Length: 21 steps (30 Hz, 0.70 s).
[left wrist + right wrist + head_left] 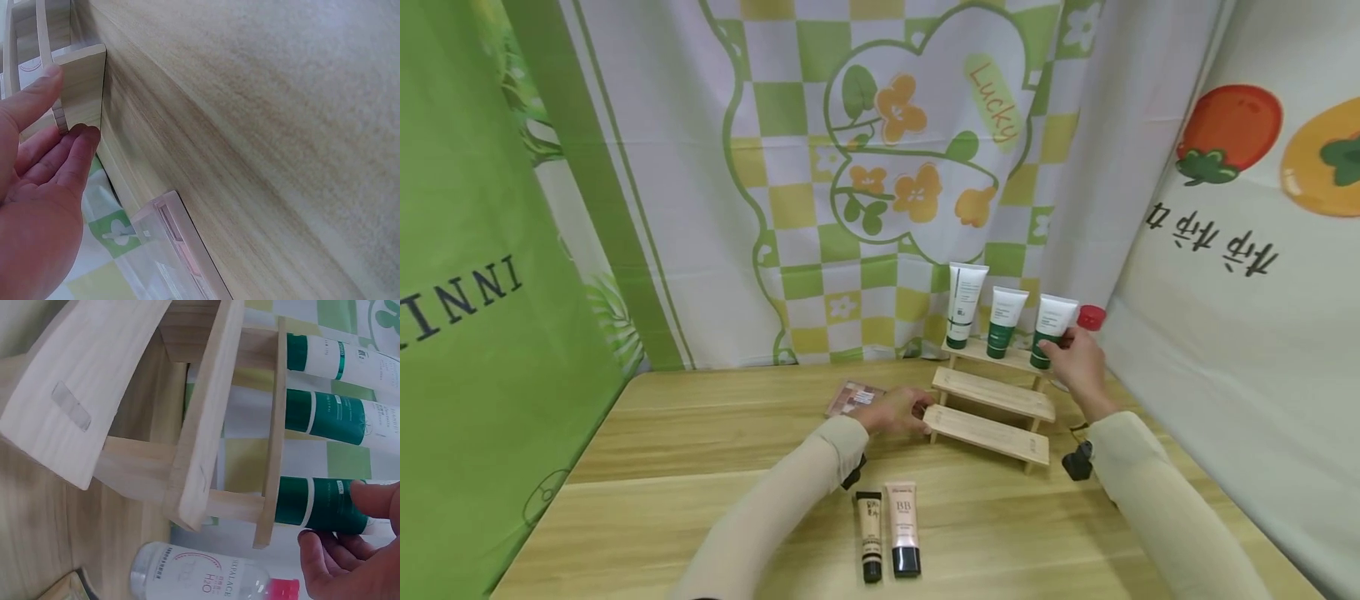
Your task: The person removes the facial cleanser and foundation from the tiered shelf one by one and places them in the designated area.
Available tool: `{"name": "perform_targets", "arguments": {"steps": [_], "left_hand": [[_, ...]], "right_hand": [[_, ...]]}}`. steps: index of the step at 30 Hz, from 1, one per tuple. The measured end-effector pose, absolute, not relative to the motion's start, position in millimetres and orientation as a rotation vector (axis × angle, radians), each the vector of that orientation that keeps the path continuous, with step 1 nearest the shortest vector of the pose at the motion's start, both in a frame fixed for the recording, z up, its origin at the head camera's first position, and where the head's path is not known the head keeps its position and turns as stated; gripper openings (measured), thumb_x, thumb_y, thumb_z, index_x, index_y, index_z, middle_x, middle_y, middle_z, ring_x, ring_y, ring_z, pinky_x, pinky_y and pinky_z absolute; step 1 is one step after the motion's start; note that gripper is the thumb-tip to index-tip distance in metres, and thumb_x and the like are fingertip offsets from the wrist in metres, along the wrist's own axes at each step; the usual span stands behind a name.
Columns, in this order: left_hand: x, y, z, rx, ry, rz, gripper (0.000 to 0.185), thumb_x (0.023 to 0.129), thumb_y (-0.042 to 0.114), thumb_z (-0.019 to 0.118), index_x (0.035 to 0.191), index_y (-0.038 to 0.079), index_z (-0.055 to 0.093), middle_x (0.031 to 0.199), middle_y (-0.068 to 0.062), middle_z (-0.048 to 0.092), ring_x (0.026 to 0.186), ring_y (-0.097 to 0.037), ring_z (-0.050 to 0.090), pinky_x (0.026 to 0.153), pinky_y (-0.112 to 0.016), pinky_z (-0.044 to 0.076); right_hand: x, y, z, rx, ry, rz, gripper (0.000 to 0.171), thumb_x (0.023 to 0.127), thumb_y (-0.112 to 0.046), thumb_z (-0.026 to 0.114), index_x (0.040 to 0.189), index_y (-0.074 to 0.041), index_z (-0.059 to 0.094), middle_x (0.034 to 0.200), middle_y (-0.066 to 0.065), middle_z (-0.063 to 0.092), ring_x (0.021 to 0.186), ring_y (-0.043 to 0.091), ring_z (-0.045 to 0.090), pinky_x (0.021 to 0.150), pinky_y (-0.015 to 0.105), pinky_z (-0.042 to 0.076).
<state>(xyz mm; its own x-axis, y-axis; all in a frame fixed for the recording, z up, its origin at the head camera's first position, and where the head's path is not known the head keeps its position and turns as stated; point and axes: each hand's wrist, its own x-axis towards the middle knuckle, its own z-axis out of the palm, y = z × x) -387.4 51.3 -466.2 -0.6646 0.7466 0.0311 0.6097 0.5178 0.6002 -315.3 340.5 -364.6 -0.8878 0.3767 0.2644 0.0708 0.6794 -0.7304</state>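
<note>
A three-step wooden rack [992, 398] stands on the table. Three white tubes with green caps stand cap-down on its top step: a tall tube [966, 304], a middle tube [1004, 321] and a right tube [1051, 329]. My right hand [1060, 350] pinches the right tube [312, 509] near its cap, thumb on one side and fingers [325, 544] on the other. My left hand [917, 412] holds the left end of the bottom step [84, 84] between thumb and fingers [78, 150].
A clear eyeshadow palette [855, 397] lies beside my left hand. Two BB cream tubes [903, 527] lie side by side on the near table. A clear bottle with a red cap [1090, 318] stands behind the rack's right end. Printed cloth backdrops close in three sides.
</note>
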Motion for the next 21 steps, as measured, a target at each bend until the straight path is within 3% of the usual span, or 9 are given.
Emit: {"name": "perform_targets", "arguments": {"steps": [12, 18, 21], "left_hand": [[-387, 53, -466, 1.160, 2.547, 0.845, 0.051, 0.084, 0.010, 0.078, 0.130, -0.002, 0.058, 0.113, -0.012, 0.068, 0.100, -0.018, 0.065, 0.086, -0.021, 0.051], [-386, 53, -467, 1.129, 2.556, 0.828, 0.053, 0.084, 0.012, 0.079, 0.131, -0.001, 0.058, 0.116, -0.011, 0.067, 0.102, -0.016, 0.064, 0.088, -0.021, 0.051], [-386, 53, -466, 1.124, 2.542, 0.840, 0.054, 0.084, 0.012, 0.078, 0.133, -0.001, 0.057, 0.117, -0.011, 0.067, 0.103, -0.017, 0.064, 0.089, -0.022, 0.051]], "right_hand": [[-305, 332, -359, -0.402, -2.258, 1.106, 0.044, 0.096, -0.021, 0.061, 0.125, 0.011, 0.052, 0.120, 0.030, 0.060, 0.110, 0.040, 0.059, 0.095, 0.047, 0.047], [-266, 300, -345, -0.227, -2.285, 1.171, 0.046, 0.098, -0.027, 0.059, 0.125, 0.009, 0.052, 0.117, 0.027, 0.061, 0.104, 0.034, 0.060, 0.082, 0.031, 0.049], [-244, 281, -348, -0.085, -2.434, 1.227, 0.046, 0.098, -0.027, 0.060, 0.123, 0.011, 0.053, 0.111, 0.026, 0.062, 0.097, 0.032, 0.061, 0.077, 0.031, 0.051]]}}
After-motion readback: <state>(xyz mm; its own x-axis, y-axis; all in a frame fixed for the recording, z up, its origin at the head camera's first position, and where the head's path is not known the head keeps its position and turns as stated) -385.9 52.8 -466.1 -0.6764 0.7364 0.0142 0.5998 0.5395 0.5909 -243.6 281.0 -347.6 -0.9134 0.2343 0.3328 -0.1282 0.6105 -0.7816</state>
